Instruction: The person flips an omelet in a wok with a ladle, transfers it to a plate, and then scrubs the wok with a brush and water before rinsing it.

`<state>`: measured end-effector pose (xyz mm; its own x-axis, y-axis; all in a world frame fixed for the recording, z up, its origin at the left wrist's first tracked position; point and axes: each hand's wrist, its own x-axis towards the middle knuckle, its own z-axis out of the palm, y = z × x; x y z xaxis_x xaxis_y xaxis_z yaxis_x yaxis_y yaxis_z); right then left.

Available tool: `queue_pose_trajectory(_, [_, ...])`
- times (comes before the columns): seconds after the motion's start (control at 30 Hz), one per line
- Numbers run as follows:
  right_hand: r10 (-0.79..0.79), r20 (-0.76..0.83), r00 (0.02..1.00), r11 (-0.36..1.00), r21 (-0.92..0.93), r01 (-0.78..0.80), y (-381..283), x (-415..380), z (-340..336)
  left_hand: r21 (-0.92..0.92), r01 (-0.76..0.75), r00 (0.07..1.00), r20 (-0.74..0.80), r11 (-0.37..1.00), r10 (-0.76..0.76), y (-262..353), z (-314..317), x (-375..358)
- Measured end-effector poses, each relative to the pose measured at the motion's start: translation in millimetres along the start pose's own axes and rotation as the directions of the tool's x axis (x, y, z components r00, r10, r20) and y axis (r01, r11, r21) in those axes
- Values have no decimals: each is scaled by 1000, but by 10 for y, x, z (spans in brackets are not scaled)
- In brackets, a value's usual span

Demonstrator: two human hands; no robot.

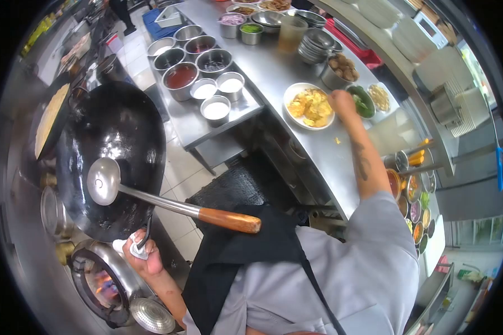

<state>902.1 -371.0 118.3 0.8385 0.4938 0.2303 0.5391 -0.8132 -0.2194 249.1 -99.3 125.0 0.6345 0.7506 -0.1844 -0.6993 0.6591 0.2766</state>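
My left hand (145, 258) is closed round the handle of a black wok (117, 111), with a white cloth (137, 247) in the grip. A steel ladle (104, 181) with a wooden handle (229, 220) lies across the wok, its handle pointing toward my apron. My right hand (342, 104) is at the right rim of a white bowl (289, 94) of yellow cooked egg (312, 107) on the steel counter (313, 148); its fingers are bent, and what they hold, if anything, is hidden.
A lit burner (102, 286) stands at the lower left, near a perforated strainer (152, 315). Metal pots of sauce (181, 76) and white powders (215, 108) fill the side table. Bowls of greens (361, 101) and a pot of brown pieces (341, 70) sit beyond my right hand.
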Motion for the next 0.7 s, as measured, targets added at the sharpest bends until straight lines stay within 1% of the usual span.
queue_pose_trajectory(0.03, [7, 116, 993, 992, -125, 8, -32, 56, 101, -16, -5, 1000, 4, 1000, 5, 55, -69, -36])
queue_pose_trajectory(0.07, [14, 229, 973, 969, -244, 44, -61, 153, 191, -19, -57, 998, -5, 998, 57, 40, -83, -59])
queue_pose_trajectory(0.1, [-152, 235, 960, 970, -151, 190, -108, 121, 209, -23, -129, 991, -25, 991, 128, 27, -86, -81])
queue_pose_trajectory(0.13, [-335, 229, 914, 934, -45, 353, -236, 37, 322, -15, -31, 999, 40, 999, 32, 99, -238, -62])
queue_pose_trajectory(0.17, [-366, 279, 888, 927, 27, 374, -657, -81, 191, 17, -149, 985, -89, 989, 149, 25, -197, -64])
queue_pose_trajectory(0.2, [-614, 33, 789, 777, 199, 597, -760, -104, 450, -27, -176, 981, -86, 984, 173, -18, -176, -56])
queue_pose_trajectory(0.23, [-454, 341, 823, 891, 181, 417, -1354, -170, 316, 54, -276, 941, -187, 960, 281, -65, -111, -79])
queue_pose_trajectory(0.27, [-544, 446, 710, 823, 448, 349, -1774, -282, 252, 63, -311, 925, -208, 949, 317, -97, -65, -106])
queue_pose_trajectory(0.3, [-502, 626, 597, 804, 592, 56, -2180, -423, 225, 143, -332, 880, -308, 932, 361, -98, -187, -103])
queue_pose_trajectory(0.33, [-630, 665, 402, 649, 735, -199, -2576, -610, 217, 127, -398, 857, -302, 909, 418, -157, -120, -106])
queue_pose_trajectory(0.37, [-735, 649, 197, 503, 716, -484, -2968, -796, 205, 115, -420, 839, -329, 900, 434, -190, -86, -108])
queue_pose_trajectory(0.4, [-775, 630, -57, 519, 581, -627, -3363, -941, 207, 66, -447, 837, -320, 892, 444, -212, -110, -109])
queue_pose_trajectory(0.43, [-778, 562, -280, 553, 402, -730, -3661, -1147, 166, 13, -462, 841, -311, 887, 443, -235, -89, -153])
queue_pose_trajectory(0.5, [-684, 495, -535, 675, 153, -722, -4182, -1436, -50, -10, -518, 799, -361, 855, 480, -269, -101, -218])
queue_pose_trajectory(0.57, [-637, 397, -661, 756, 153, -636, -4514, -1613, 109, -28, -585, 742, -422, 810, 521, -275, -152, -302])
queue_pose_trajectory(0.6, [-604, 352, -715, 790, 147, -595, -4660, -1683, 182, -40, -609, 716, -457, 793, 527, -280, -195, -341])
queue_pose_trajectory(0.63, [-586, 357, -727, 806, 164, -569, -4814, -1711, 184, -29, -639, 693, -457, 769, 558, -267, -233, -366])
queue_pose_trajectory(0.67, [-566, 383, -730, 822, 199, -533, -4990, -1952, 64, -45, -670, 678, -443, 741, 587, -207, -355, -600])
queue_pose_trajectory(0.7, [-542, 400, -739, 840, 221, -496, -5165, -2019, 50, -50, -702, 654, -441, 710, 615, -191, -433, -677])
